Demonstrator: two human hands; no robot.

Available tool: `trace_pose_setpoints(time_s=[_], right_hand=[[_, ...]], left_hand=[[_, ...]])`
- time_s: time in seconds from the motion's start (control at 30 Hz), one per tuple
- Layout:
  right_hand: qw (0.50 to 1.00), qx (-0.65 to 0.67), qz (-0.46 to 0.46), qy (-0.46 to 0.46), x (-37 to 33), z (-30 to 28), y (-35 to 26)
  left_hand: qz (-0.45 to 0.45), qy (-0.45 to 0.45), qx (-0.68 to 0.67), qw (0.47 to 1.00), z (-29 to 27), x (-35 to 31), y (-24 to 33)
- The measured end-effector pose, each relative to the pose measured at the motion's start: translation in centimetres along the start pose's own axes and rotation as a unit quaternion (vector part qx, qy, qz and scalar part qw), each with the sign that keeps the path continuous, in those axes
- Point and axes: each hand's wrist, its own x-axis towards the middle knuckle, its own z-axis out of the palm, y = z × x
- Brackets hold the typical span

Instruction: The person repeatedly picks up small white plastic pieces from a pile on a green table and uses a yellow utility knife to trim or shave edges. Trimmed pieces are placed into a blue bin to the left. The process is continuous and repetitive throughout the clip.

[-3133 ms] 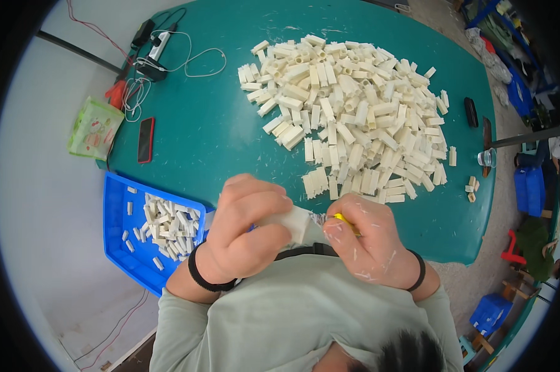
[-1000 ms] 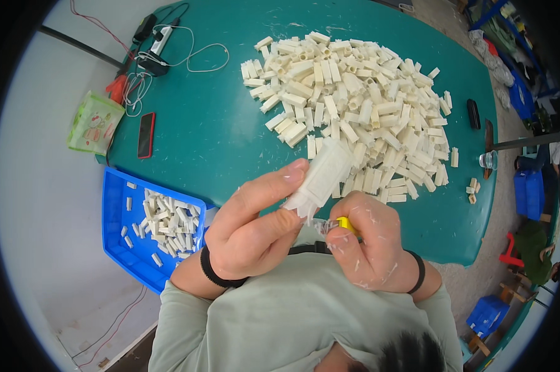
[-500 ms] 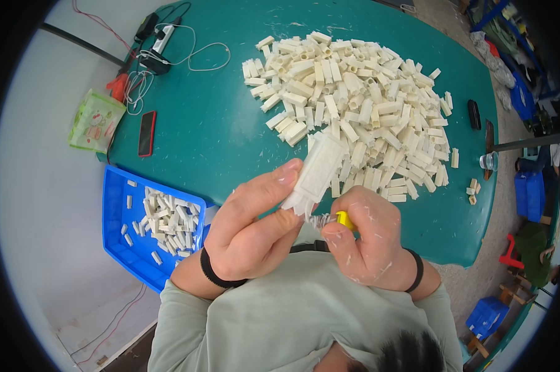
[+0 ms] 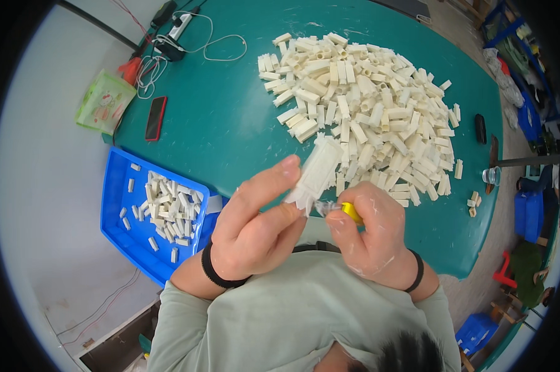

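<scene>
Between the fingertips and thumb of my left hand [image 4: 252,226] is a pale cream, rectangular plastic piece [image 4: 318,172], tilted, with ragged strips on its near end. My right hand [image 4: 376,232] is closed around a small yellow-handled tool [image 4: 352,212]. White curled shavings [image 4: 326,208] cling about the tool's metal end, which lies against or close to the ragged end of the piece; the exact contact is hidden. More shavings stick to my right hand. Beyond both hands lies a large heap of similar cream pieces [image 4: 379,115].
A blue bin [image 4: 122,211] with small pale pieces stands at the left. On the green table [image 4: 230,118] lie a phone [image 4: 156,118], a power strip [image 4: 179,28] with cables, a black case [image 4: 480,129], several loose pieces [image 4: 473,203] and a clear cup [image 4: 491,176] near the right edge.
The view has shifted slightly. My right hand and the yellow-handled tool have moved a little away from the plastic piece, which stays gripped in my left hand.
</scene>
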Motion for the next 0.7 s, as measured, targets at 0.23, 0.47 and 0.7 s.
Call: trace_pose_setpoints(time_s=[0.23,0.47,0.7], right_hand=[[0.986,0.111,0.117,-0.044,-1.7,-1.6,1.4],[0.977,0.118,0.174,-0.017,-3.5,-4.2,3.7],[0.964,0.121,0.238,0.001,-4.2,-6.0,6.9]], left_hand=[[-0.369,0.111,-0.139,0.912,-2.8,-5.6,-3.7],[-0.312,-0.011,0.543,0.78,-11.2,-17.1,-11.3],[-0.339,-0.19,0.144,0.91,7.5,-10.9,-10.2]])
